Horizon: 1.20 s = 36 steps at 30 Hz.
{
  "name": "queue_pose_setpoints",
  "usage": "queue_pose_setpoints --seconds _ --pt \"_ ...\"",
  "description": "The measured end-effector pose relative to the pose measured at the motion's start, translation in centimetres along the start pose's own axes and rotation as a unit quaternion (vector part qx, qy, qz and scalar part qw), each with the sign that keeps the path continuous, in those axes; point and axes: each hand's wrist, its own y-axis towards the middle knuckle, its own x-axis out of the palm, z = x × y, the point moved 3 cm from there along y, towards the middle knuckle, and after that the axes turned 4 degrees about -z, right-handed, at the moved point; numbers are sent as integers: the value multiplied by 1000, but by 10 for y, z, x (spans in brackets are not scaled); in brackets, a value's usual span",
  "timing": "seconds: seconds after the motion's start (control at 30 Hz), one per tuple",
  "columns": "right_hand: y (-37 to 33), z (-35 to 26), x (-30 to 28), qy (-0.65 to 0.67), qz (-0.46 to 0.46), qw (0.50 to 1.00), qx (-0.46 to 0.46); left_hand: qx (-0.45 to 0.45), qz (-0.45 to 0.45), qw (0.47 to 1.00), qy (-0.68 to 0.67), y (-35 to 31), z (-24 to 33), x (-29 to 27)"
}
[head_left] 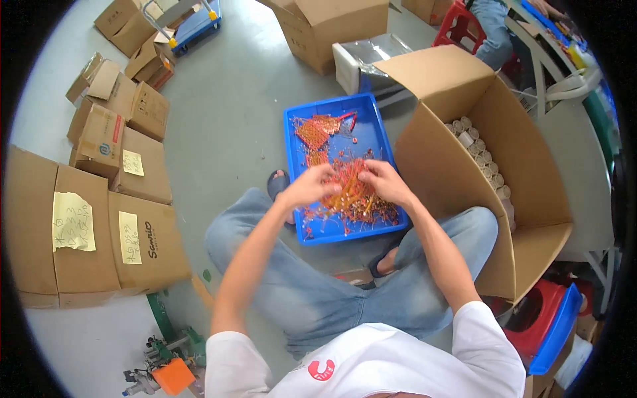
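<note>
A blue plastic tray [325,233] lies on the floor between my legs. In its near half is a tangled heap of thin red and orange wires [358,199] with small pale and dark tips. My left hand [313,186] is over the heap's left side, its fingers bent and closed on some of the wires. From the right, my right hand [386,182] pinches the wires at the heap's upper edge, thumb toward the other hand. Flat orange-red gridded pieces [312,132] lie in the tray's far left part. Exactly what sits between the fingertips is too small to make out.
At my right stands a large open carton [458,156] holding rows of pale cylindrical rolls [479,149]. Stacked cartons [142,212] line the left wall. More boxes [345,30] and a blue trolley [196,30] are farther off. Another person's leg [494,36] shows beside a red stool [458,26].
</note>
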Motion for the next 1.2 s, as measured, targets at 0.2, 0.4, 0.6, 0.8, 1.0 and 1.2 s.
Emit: queue_pose_setpoints --seconds 0.2,0.4,0.6,0.8,1.0,1.2 --pt "-17 -18 19 -26 6 999 -39 10 -61 995 81 7 7 27" --pt "-21 -29 35 -331 174 927 -17 -8 140 984 -109 24 -20 71" --pt "-21 -13 -5 -278 281 915 81 21 216 971 100 30 -7 64" --pt "-16 -22 -10 -262 132 955 32 -75 154 982 83 26 -5 58" --pt "-10 -15 -5 -94 -6 995 23 167 168 967 98 27 -1 48" --pt "-14 -18 -15 -207 50 977 21 -5 44 990 137 31 2 48"
